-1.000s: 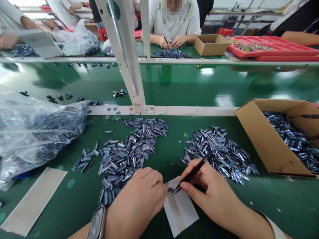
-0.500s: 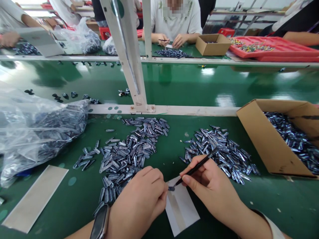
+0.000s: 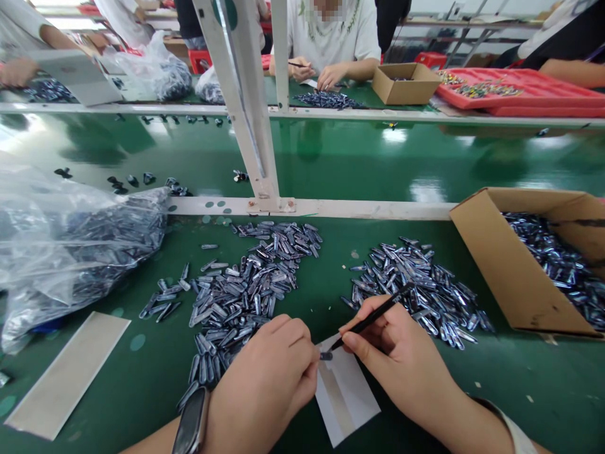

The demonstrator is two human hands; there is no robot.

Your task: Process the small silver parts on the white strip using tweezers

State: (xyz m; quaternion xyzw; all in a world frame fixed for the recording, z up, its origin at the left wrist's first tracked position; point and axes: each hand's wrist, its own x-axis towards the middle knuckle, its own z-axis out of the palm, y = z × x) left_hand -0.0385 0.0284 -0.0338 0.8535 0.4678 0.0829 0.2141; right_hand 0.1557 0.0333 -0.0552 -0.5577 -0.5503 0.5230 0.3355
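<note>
My left hand (image 3: 276, 372) is closed, pinching a small dark elongated metallic piece (image 3: 326, 356) whose end sticks out past the fingertips. In my right hand (image 3: 397, 353) are black tweezers (image 3: 371, 318), held like a pen, their tip at or close to that piece; whether they touch I cannot tell. Under both hands lies a white card (image 3: 362, 403) with a pale beige strip (image 3: 334, 397) along it. A loose pile of similar dark pieces (image 3: 246, 284) spreads beyond my left hand. Another pile of shiny bluish pieces (image 3: 416, 284) lies beyond my right hand.
A clear plastic bag (image 3: 94, 246) full of pieces sits at left, with a beige strip sheet (image 3: 69, 375) before it. A cardboard box (image 3: 505, 271) of pieces stands at right. A white post (image 3: 258, 139) rises from the rail before a green belt (image 3: 350, 157). Co-workers sit beyond.
My hands, the piece and the tweezers keep nearly the same pose. Small parts on the green belt have shifted slightly right. The co-worker opposite has moved both hands a little left.
</note>
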